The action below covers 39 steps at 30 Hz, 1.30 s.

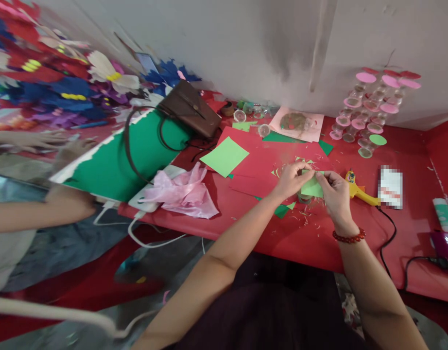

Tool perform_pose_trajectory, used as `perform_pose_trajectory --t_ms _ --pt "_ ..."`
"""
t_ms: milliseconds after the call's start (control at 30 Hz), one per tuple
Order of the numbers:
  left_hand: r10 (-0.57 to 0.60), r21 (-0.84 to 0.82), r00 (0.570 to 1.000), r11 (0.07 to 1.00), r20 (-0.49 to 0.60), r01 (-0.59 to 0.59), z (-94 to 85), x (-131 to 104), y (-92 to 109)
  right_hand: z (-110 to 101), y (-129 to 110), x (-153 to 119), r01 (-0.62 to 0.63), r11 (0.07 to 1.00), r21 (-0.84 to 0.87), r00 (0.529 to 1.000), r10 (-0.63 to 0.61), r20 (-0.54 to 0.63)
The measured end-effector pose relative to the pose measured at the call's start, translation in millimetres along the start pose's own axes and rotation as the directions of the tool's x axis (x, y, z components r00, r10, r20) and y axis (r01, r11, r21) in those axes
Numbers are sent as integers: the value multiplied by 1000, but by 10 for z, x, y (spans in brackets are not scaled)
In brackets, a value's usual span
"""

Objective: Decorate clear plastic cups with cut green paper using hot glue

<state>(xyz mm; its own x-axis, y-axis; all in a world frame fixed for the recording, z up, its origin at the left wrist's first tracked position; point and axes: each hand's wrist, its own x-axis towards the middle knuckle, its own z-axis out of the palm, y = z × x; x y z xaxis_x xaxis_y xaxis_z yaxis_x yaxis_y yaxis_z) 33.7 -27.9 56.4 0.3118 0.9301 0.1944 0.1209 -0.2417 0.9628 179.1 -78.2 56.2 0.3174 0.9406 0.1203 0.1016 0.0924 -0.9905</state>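
Note:
A small light green paper piece (312, 187) is pinched between both hands over the red table. My left hand (292, 179) grips its left upper edge, with thumb and fingers closed. On the other side my right hand (333, 190) pinches the upper right corner; a beaded bracelet circles that wrist. Partly hidden under the paper stands a small clear cup (304, 198). Green scraps (282, 210) and thin shavings lie around the hands. To the right of my right hand rests a yellow glue gun (362, 192).
A light green sheet (226, 156) lies on red paper (260, 165). Stacked clear cups with pink discs (373, 109) stand at the back right. Leftward are a pink plastic bag (183, 192), a brown bag (191, 109), a green board (136, 150) and another person's arm (42, 214).

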Motion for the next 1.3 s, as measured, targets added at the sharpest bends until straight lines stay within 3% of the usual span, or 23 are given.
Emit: perform_pose_trajectory --t_ms 233,467,633,800,933,1067,1200,1300 --pt "21 48 1000 999 2 -21 -2 -4 14 -6 0 -3 13 1000 0 1000 -13 10" --pt "-38 -71 999 997 -6 38 10 15 -49 13 -10 5 6 1000 -20 1000 -5 4" --pt "-28 -74 992 997 -126 18 -34 75 -89 20 -27 8 12 1000 -24 1000 -12 -1" --pt "28 -66 999 997 25 -26 -98 50 -4 15 3 4 0 999 -50 1000 0 18" --pt "34 -16 998 999 45 -34 -108 42 -5 11 30 6 17 997 -75 999 -15 37" --pt "46 30 998 999 -50 -44 -116 96 -90 5 6 6 15 997 -75 1000 -13 29" --pt "-66 -28 980 998 -187 62 -247 207 -190 -17 -31 8 21 999 -45 1000 -21 -9" --pt "-111 190 951 967 -290 171 -451 326 -260 -38 -36 17 18 1000 -1 999 -18 -30"
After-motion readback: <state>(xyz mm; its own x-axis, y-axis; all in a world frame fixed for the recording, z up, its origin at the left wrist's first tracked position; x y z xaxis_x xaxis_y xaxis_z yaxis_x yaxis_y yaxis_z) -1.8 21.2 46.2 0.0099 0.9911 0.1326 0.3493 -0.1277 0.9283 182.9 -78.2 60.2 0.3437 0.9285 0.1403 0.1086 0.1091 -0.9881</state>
